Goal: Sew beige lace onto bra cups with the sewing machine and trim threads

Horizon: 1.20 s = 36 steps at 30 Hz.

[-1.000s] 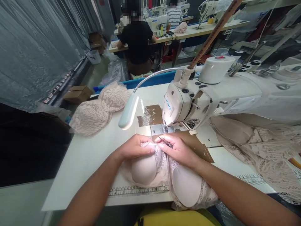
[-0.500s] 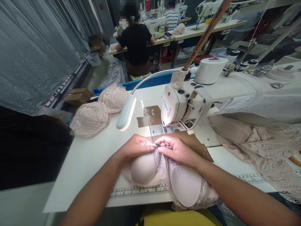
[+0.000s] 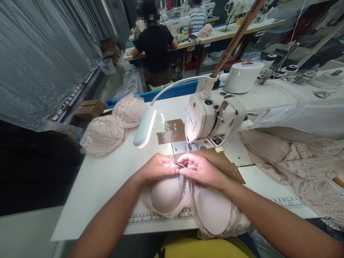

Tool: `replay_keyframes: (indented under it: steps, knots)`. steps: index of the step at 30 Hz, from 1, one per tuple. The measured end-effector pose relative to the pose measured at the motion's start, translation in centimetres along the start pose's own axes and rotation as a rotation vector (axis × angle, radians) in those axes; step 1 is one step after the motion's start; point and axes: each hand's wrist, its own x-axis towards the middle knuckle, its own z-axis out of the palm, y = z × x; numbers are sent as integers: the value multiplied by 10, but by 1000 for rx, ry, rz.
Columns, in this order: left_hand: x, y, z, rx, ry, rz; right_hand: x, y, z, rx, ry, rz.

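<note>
A pale pink lace bra (image 3: 165, 195) with smooth moulded cups lies at the table's front, its second cup hanging over the edge. My left hand (image 3: 158, 167) is closed on the bra's upper lace edge, thumb pressed against the fingers. Closed beside it, thumb tips nearly meeting, my right hand (image 3: 200, 170) grips a slim, shiny metal tool (image 3: 177, 165). The tool points left across the lace by my left fingers; whether it is snips or tweezers I cannot make out. Just beyond both hands stands the white sewing machine (image 3: 200, 116), its needle area lit.
More lace bra cups (image 3: 104, 134) lie at the table's left rear. Lace pieces (image 3: 301, 161) are heaped on the right. A lamp (image 3: 145, 129) on a bent neck hangs left of the machine head. A ruler strip (image 3: 161, 217) runs along the front edge. A person (image 3: 155, 46) sits ahead.
The view has shifted slightly. Both hands stay together at the lace edge, and the metal tool's tip has moved slightly between them.
</note>
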Motion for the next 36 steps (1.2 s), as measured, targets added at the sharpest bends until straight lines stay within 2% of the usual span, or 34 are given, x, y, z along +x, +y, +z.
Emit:
replay_keyframes:
  steps: [4,9,12,15,18,23,26,31,36]
  knots:
    - [-1,4,-7,151,-59,12,1,0,1,-48,-11,45]
    - [-8,9,-32,229,-137,24,0,0,-3,-90,18,86]
    - [-11,10,-46,251,-118,48,0,-1,-4,-112,27,114]
    - [-12,9,-52,243,-65,66,0,-3,-5,-119,33,135]
    - [-11,7,-46,179,-34,70,0,-3,-4,-110,46,133]
    - [-4,2,-17,234,3,63,1,2,-3,-119,53,80]
    - [-1,0,-5,145,3,48,1,4,-5,-161,34,41]
    - [-1,1,-7,2,-28,-3,1,5,-16,-164,-17,-30]
    - [-1,2,-9,12,-79,-61,1,3,-20,-181,-114,43]
